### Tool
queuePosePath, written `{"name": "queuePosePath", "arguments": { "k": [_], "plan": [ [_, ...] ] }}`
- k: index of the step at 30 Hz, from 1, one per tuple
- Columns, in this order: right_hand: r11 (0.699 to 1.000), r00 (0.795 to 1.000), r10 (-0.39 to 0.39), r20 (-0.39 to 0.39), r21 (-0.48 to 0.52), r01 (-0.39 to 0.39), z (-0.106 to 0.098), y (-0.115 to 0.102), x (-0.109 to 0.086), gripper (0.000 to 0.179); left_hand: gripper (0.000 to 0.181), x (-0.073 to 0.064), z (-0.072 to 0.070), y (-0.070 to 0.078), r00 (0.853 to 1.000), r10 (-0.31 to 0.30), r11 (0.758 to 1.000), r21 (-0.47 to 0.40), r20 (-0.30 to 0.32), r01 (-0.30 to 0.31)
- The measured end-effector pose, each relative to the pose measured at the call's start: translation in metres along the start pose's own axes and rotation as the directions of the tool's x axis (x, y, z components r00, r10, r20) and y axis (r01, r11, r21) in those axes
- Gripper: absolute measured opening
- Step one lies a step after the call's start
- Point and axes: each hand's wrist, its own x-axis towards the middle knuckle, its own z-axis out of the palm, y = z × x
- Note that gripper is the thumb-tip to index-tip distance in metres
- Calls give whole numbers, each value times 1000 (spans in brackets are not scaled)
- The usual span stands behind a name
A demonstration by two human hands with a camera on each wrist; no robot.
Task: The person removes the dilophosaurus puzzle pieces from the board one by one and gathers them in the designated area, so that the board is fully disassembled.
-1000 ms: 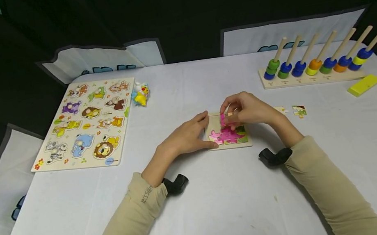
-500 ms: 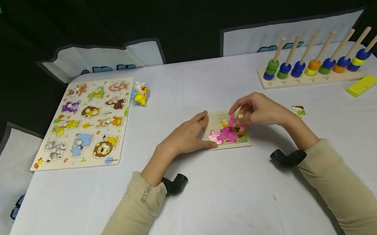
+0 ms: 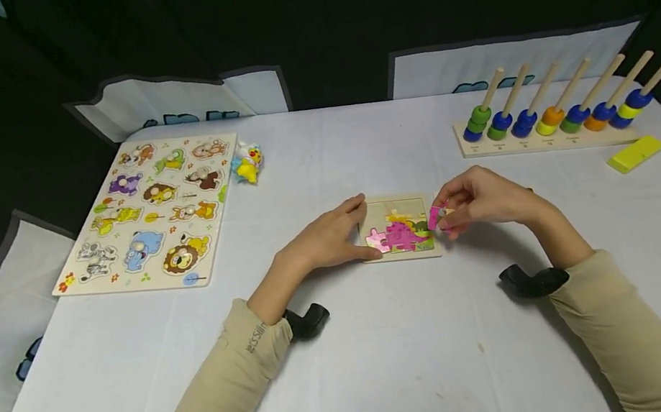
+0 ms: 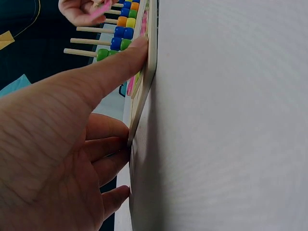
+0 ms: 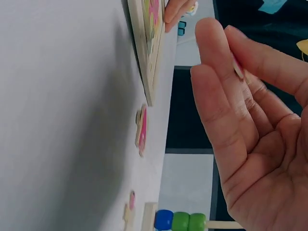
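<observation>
A small wooden jigsaw board (image 3: 376, 213) lies mid-table, its lower part filled with pieces showing a pink dinosaur (image 3: 402, 235). My left hand (image 3: 331, 239) steadies its left side; in the left wrist view the thumb (image 4: 118, 67) presses on the rim while the other fingers touch the edge. Just off the board's right side, my right hand (image 3: 483, 198) pinches a pink puzzle piece (image 3: 434, 218) between thumb and fingertips. Mostly fingers cover that piece in the right wrist view, where only a sliver of the puzzle piece (image 5: 238, 68) shows.
Loose pieces lie right of the board, including a pink-faced piece (image 5: 142, 131) and another piece (image 5: 129, 207). An animal peg puzzle (image 3: 142, 219) and a small toy figure (image 3: 247, 162) are at left. A bead counting stand (image 3: 549, 139) and yellow block (image 3: 635, 154) are at right.
My right hand has moved right with the pink piece, from over the board to beyond its right edge, uncovering yellow and green pieces there. My left hand has stayed put.
</observation>
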Motion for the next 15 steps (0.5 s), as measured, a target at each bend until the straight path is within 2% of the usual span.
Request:
{"name": "queuePosePath", "arguments": {
  "k": [5, 12, 15],
  "plan": [
    [999, 1000, -24, 19, 25, 23, -7, 1, -13, 28, 91, 0, 0, 0, 1000, 6, 1000, 2, -2, -6],
    [982, 978, -162, 134, 124, 145, -13, 13, -26, 39, 90, 0, 0, 0, 1000, 4, 1000, 4, 4, -5],
    [980, 975, -172, 140, 128, 154, -15, 16, -30, 38, 90, 0, 0, 0, 1000, 2, 1000, 2, 3, -2]
  ]
}}
